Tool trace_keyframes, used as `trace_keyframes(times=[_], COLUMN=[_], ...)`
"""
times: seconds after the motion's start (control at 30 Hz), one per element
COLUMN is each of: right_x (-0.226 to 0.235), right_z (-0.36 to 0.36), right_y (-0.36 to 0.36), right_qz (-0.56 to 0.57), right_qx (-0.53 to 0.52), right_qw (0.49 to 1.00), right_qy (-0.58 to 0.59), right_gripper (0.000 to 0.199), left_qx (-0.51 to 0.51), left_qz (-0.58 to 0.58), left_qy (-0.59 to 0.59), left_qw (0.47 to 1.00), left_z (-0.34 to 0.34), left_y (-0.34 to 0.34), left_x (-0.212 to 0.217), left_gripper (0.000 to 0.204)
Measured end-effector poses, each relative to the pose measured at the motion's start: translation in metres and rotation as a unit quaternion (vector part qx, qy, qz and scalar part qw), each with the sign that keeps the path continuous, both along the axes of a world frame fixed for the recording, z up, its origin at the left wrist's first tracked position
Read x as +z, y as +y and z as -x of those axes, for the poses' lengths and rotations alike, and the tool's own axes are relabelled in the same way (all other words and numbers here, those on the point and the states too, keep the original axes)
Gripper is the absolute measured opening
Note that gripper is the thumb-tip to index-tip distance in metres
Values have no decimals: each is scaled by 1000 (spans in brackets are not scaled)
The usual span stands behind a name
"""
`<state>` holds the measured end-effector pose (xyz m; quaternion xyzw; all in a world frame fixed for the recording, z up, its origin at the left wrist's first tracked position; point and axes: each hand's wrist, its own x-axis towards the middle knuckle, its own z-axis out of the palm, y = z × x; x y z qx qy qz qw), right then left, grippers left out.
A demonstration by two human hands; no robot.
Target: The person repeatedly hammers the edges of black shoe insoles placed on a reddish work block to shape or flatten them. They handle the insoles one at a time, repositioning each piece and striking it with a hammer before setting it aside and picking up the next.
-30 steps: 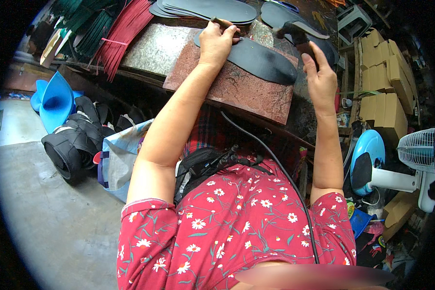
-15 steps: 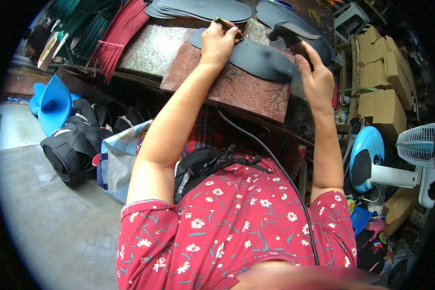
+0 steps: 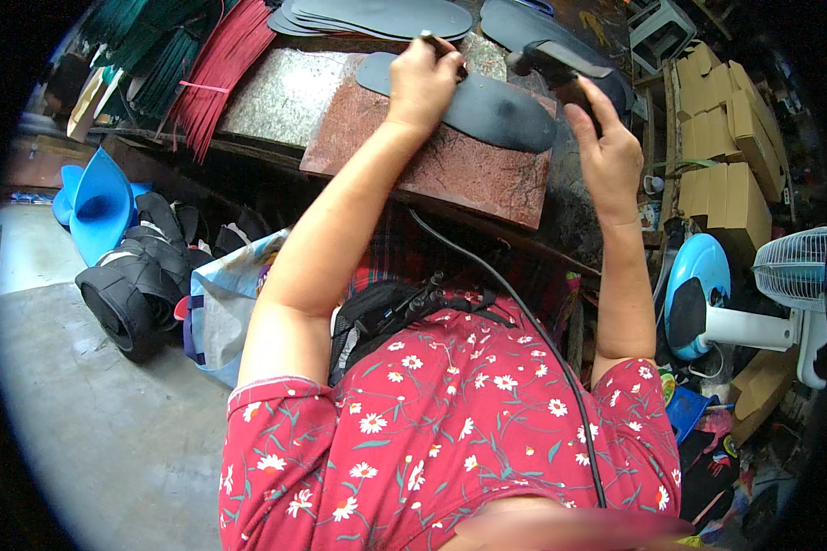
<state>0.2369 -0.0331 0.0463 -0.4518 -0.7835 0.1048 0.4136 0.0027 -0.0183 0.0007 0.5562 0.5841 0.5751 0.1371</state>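
A dark grey sole (image 3: pixel 501 112) lies flat across a reddish stone slab (image 3: pixel 515 184). My left hand (image 3: pixel 423 90) is closed around a short metal punch (image 3: pixel 429 39), over the sole's left half. The punch's lower end is partly hidden behind my fingers, so I cannot tell whether it touches the sole. To the right, my right hand (image 3: pixel 606 147) grips a hammer (image 3: pixel 560 69) by its handle. The dark hammer head is raised above the bench, just beyond the sole's right half.
A stack of grey soles (image 3: pixel 377 18) lies at the back, with more soles (image 3: pixel 533 32) to its right. Red strips (image 3: pixel 220 78) and green strips (image 3: pixel 165 69) hang at the left. Cardboard boxes (image 3: pixel 708 110) and a fan (image 3: pixel 790 275) stand right. A black cable (image 3: pixel 524 312) crosses my front.
My left hand has shifted slightly right along the sole with the punch. The hammer stays raised in my right hand, almost where it was.
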Motion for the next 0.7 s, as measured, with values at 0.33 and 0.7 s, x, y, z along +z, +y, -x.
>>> trace_keyframes(times=[0.33,0.7], right_x=[38,-18], right_z=[-6,-10], right_y=[-19,3], right_qz=[-75,79], right_qx=[161,-38], right_qw=[957,989], right_qy=[229,-117], right_gripper=[42,39], left_qx=[-30,-18], left_qz=[-61,-100], left_qy=[225,-337], left_qw=[972,936], left_z=[-5,23], left_y=[-2,2], left_x=[1,14], left_gripper=[20,11])
